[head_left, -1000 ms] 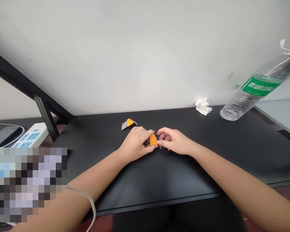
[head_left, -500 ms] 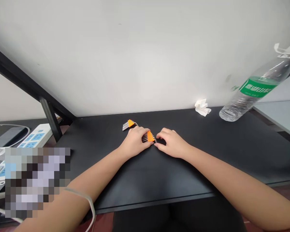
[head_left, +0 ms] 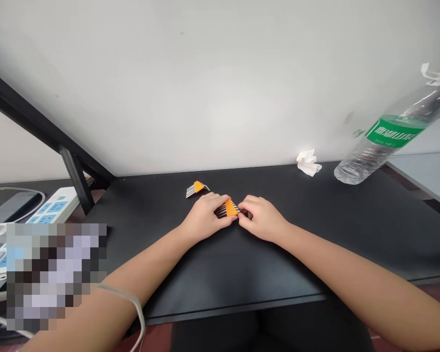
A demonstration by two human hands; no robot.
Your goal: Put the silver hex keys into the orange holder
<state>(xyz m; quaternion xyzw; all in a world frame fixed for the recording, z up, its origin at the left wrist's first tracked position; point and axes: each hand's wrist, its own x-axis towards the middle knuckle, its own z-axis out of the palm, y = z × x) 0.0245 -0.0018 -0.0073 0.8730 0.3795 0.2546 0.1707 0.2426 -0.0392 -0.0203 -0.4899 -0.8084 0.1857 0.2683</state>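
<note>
The black desk [head_left: 315, 234] bore a water bottle [head_left: 385, 134] at two o'clock. At centre, the left hand [head_left: 203, 217] clamped an orange hex key set [head_left: 228, 209]; the right hand [head_left: 262, 219] pinched its end. A second hex key set [head_left: 195, 188] lay at eleven.

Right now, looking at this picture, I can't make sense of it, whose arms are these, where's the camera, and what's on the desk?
The picture comes from a camera worn on a person's head, looking forward and down, so the two bare arms reaching in from the bottom are that person's own. The left hand and right hand meet in the middle of a black desk and together grip a hex key set, a row of metal keys in an orange holder. A second hex key set lies behind the left hand, untouched. Farther right are a crumpled tissue and a clear water bottle with a green label. At far left a white power strip sits on the neighbouring surface.
</note>
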